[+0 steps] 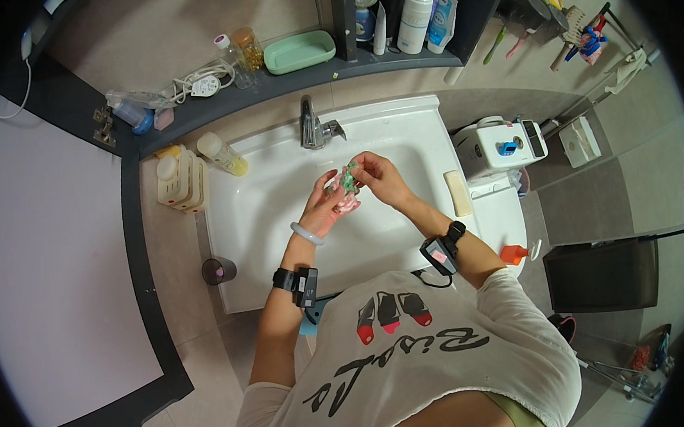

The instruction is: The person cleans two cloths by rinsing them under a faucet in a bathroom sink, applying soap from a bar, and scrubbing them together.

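Over the white sink (263, 210), both my hands are on a small pink-and-green bunched item (346, 183), whose exact kind I cannot make out. My left hand (322, 208) cradles it from the left, its fingers curled round the pink part. My right hand (381, 181) pinches the green part from the right with its fingertips. The metal faucet (311, 129) stands just behind the hands, with no water seen running. A pale bracelet (307, 233) circles my left wrist, and a small black device is strapped to each forearm.
A yellowish bottle (223, 154) and a beige container (181, 182) stand left of the sink. At its right rim lies a cream bar-shaped object (457, 194). A dark shelf (287, 77) above bears a green soap dish (299, 52) and bottles. An open cabinet door (63, 270) fills the left.
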`<state>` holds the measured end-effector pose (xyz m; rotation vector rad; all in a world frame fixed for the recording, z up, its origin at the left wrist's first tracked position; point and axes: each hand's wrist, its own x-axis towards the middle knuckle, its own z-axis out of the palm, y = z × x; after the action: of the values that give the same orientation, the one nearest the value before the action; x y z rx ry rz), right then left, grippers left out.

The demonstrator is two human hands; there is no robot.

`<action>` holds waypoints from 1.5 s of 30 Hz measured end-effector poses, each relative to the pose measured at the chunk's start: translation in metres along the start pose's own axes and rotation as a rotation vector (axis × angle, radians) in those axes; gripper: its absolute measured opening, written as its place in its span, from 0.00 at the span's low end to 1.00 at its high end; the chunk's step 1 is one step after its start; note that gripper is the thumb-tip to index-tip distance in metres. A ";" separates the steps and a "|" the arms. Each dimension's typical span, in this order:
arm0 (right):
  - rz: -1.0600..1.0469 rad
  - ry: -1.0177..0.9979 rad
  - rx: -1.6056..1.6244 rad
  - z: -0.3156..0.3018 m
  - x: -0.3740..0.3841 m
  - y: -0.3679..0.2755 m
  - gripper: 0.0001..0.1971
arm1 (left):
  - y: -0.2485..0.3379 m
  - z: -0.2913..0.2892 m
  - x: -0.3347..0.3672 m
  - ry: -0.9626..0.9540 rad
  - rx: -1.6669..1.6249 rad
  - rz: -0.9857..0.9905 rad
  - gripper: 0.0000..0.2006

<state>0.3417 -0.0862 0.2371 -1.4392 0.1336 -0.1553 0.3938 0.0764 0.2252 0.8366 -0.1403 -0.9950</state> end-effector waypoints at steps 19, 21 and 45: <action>0.135 0.204 0.265 -0.037 0.008 -0.015 0.08 | 0.014 -0.027 -0.011 0.020 -0.054 -0.013 0.14; 0.264 0.229 0.454 -0.029 0.005 -0.019 0.09 | 0.015 -0.020 -0.014 0.025 -0.120 -0.014 0.14; -0.016 0.231 -0.932 -0.049 -0.007 -0.003 0.09 | 0.004 -0.037 0.007 0.281 0.472 0.204 0.05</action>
<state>0.3259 -0.1335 0.2339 -2.3483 0.4225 -0.2944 0.4176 0.0926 0.2002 1.3559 -0.2188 -0.6486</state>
